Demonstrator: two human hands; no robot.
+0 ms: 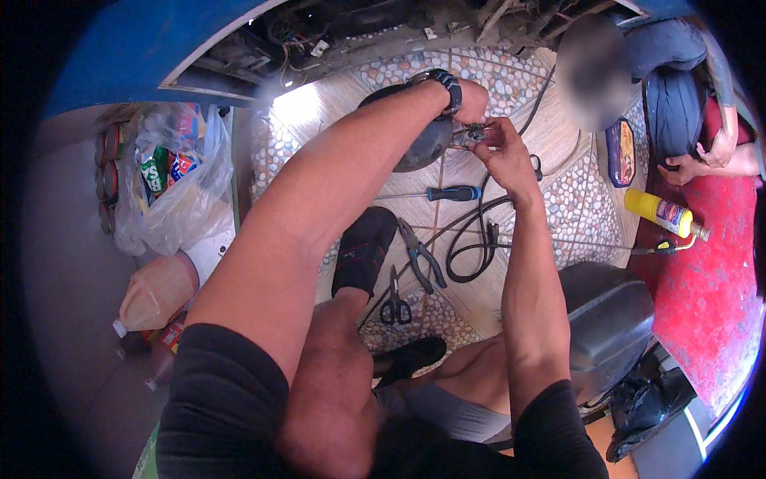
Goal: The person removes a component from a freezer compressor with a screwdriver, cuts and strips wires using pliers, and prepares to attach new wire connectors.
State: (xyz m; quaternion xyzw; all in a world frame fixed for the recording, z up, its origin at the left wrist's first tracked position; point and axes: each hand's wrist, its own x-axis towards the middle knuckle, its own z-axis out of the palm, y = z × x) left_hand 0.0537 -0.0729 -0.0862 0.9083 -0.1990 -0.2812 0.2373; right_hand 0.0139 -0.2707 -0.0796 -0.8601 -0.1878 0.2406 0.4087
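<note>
My left hand (472,99), a black watch on its wrist, reaches over a black rounded metal housing (421,148) that looks like a compressor. Its fingers are bent closed at the housing's right side; what they grip is hidden. From the right, my right hand (503,153) pinches a small metal part (476,134) with thin prongs, beside the housing. Just below lies a blue-and-black screwdriver (455,194). Pliers (420,255) with dark blue handles and black-handled scissors (395,305) rest on the floor nearer to me. A black cable (459,275) loops under my right forearm.
An opened appliance with loose wires (295,48) stands at the far side. At right are a yellow gas torch (658,211), a dark tin (620,152), a red board (702,295) and a crouching person (674,104). Plastic bags (171,191) and a jug (159,291) stand left.
</note>
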